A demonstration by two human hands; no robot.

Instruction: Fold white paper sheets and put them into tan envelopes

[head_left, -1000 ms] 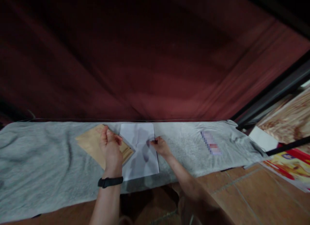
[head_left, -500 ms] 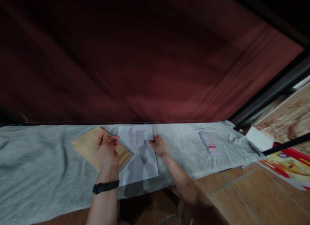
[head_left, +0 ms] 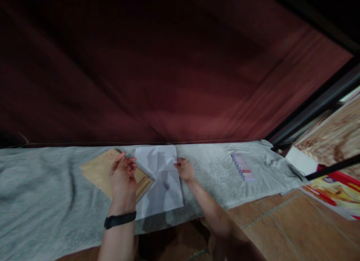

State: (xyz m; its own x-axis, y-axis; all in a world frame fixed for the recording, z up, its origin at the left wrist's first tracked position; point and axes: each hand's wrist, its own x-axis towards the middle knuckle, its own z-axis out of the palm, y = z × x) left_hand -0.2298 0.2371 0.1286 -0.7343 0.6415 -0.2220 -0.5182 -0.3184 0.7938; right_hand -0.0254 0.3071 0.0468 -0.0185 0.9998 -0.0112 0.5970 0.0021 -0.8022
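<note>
Gray cloth (head_left: 56, 193) covers the long table, and a dark red curtain (head_left: 168, 73) hangs behind it. On the cloth lies a white sheet of paper (head_left: 163, 186), right in front of the person. Its far half looks lifted and bent toward the near half, with a crease across the middle, so the fold seems started but not pressed flat. The left hand (head_left: 122, 176), with a black wristband (head_left: 119, 219), has its fingers close together at the paper's left edge and rests over a brown envelope (head_left: 98, 171) just beside the sheet. The right hand (head_left: 185, 170) pinches the paper's right edge with curled fingers. The envelope looks shut and nothing is in it yet. Brown floor tiles (head_left: 281, 231) show on the right, with a bright poster (head_left: 337, 193) lying there.
</note>
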